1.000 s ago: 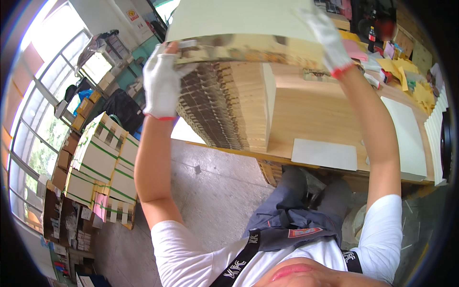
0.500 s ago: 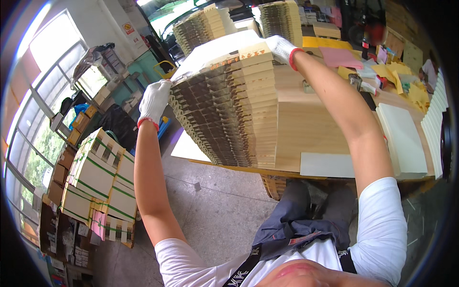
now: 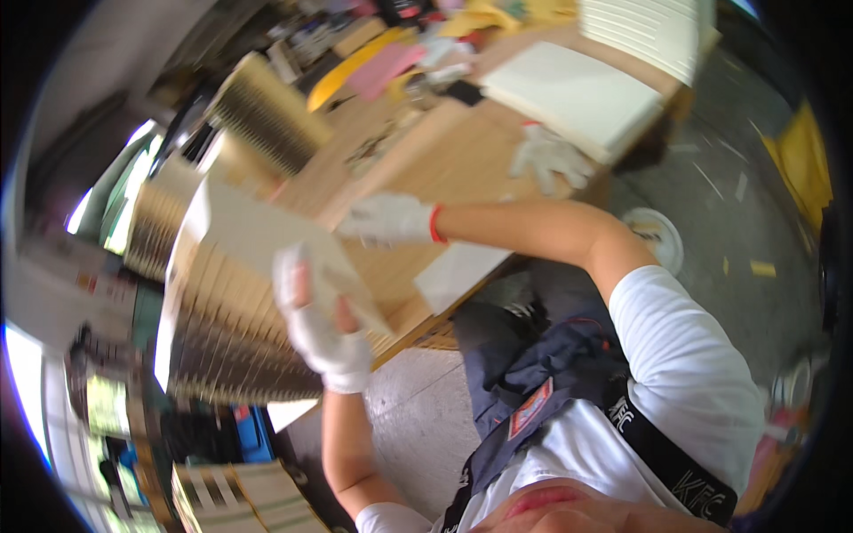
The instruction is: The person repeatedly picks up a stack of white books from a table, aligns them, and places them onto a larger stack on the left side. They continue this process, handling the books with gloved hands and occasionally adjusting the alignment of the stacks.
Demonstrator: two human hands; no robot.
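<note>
While the picture blurs, left hand [image 3: 322, 330] fingers and right hand [image 3: 391, 219] fingers gripping cardboard stack [image 3: 233, 302]

A tall stack of flat cardboard sheets [image 3: 222, 338] stands at the left end of the desk [image 3: 462, 169], its edges facing the person. A single sheet [image 3: 267, 240] lies tilted on top of that stack. The left hand [image 3: 322, 330] sits against the near edge of this sheet, in front of the stack. The right hand [image 3: 391, 219] lies to the right of the sheet, over the desk top. Behind the stack, farther up, stands a second stack [image 3: 271, 115]. A loose glove [image 3: 549, 158] lies on the desk to the right, just beside a pile of flat boards [image 3: 573, 93]. A small flat board [image 3: 458, 275] juts over the near desk edge, above the floor [image 3: 711, 204].
</note>
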